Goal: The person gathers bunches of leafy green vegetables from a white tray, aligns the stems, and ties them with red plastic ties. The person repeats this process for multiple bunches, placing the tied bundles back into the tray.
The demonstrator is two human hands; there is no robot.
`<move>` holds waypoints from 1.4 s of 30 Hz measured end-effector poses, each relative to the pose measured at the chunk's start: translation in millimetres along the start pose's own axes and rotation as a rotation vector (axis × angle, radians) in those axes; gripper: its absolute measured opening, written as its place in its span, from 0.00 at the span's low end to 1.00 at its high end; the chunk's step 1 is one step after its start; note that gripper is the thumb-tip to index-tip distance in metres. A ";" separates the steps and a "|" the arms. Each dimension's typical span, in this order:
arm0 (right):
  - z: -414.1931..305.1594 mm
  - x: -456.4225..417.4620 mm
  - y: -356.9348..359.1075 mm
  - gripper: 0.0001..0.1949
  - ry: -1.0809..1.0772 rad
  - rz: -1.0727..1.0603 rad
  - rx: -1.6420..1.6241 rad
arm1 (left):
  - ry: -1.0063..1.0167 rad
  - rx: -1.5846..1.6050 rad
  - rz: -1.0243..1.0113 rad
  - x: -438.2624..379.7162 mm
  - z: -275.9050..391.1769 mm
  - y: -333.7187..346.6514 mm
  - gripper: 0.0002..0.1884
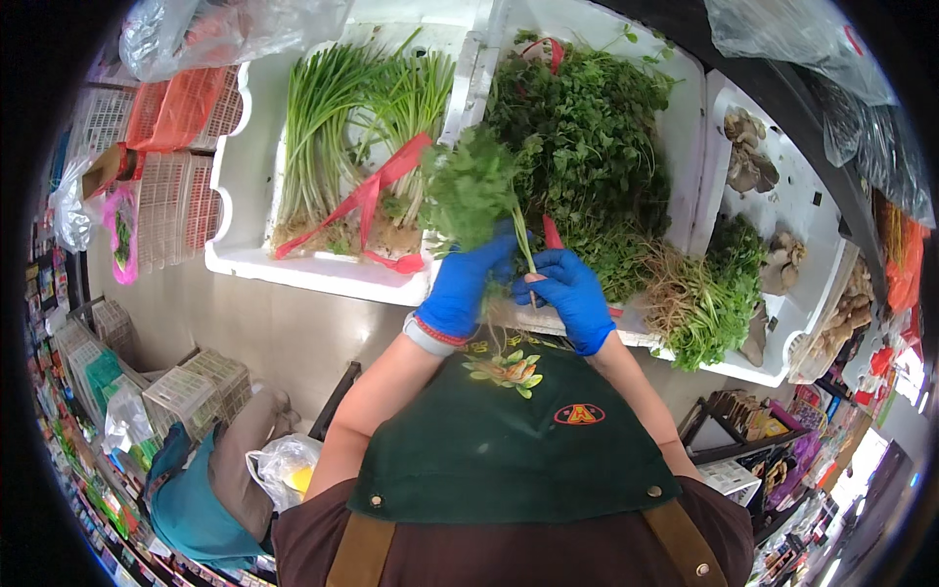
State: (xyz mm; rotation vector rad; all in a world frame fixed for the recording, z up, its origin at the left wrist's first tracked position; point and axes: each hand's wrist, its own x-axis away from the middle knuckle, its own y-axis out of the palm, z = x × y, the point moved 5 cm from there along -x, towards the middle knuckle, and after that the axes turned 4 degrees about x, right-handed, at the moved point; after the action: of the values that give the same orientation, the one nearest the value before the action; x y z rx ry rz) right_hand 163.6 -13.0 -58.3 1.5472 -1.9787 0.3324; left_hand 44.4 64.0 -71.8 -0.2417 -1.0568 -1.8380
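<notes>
My left hand (pixel 461 285), in a blue glove, is closed around a small bunch of leafy coriander-like herb (pixel 469 183), blurred by motion. Roots hang below that fist. Between the thumb and fingers of my right hand (pixel 568 293), also gloved in blue, a few pale green stems (pixel 524 238) are pinched near their lower ends. A bare fingertip shows at this grip. Both hands are over the front edge of a white foam box (pixel 686 88), where a large heap of the same herb (pixel 587 139) lies beyond them.
Left of my hands, another foam box (pixel 242 183) holds spring onions (pixel 330 139) and red tape (pixel 389 176). A rooted herb bunch (pixel 708 308) and mushrooms (pixel 781 264) lie at right. Plastic bags (pixel 220 37) hang above. A person (pixel 205 499) bends near crates (pixel 198 392) at lower left.
</notes>
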 end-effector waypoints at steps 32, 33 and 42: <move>-6.3 58.2 1.1 0.13 -0.214 0.341 0.410 | -0.191 0.347 -0.360 19.4 -21.8 36.2 0.21; -5.8 60.2 2.5 0.13 -0.238 0.360 0.437 | -0.208 0.365 -0.351 19.3 -22.4 36.8 0.21; -9.6 60.9 28.6 0.15 -0.348 0.248 0.710 | -0.303 0.350 -0.129 28.0 -9.3 14.9 0.12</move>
State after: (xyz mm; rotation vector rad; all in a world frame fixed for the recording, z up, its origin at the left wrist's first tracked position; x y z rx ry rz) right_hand 130.8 -47.9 -10.1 1.8656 -2.4963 1.0153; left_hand 44.7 36.7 -53.2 -0.2516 -1.6161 -1.7254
